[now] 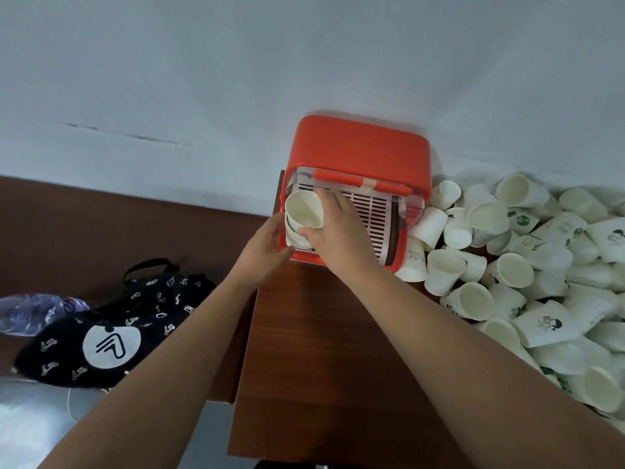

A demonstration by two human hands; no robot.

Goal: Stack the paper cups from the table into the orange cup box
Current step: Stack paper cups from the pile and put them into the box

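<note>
Cup meets stack at the box's near left corner

The right hand (338, 231) grips one paper cup (304, 209) by its side, thumb low and fingers over the far wall. The cup's mouth faces up toward the camera. Directly under it stands the stack of nested cups (293, 235), its rims showing just below the held cup's base. The cup looks partly entered, though how deep it sits cannot be told. The left hand (267, 242) curls against the stack's left side, thumb above and fingers below, steadying it.

All this happens at the near left corner of the orange cup box (365, 147), which sits on the table (321, 350) against the wall with its slatted tray (368, 214) exposed. The coming move turns on axis. The cup's long axis seems tipped slightly away from the stack's, so it probably needs squaring before a push straight down along that line.

The loose pile of cups (527, 265) lies to the right of the box, nearer the right hand, which would likely fetch the next one.
</note>
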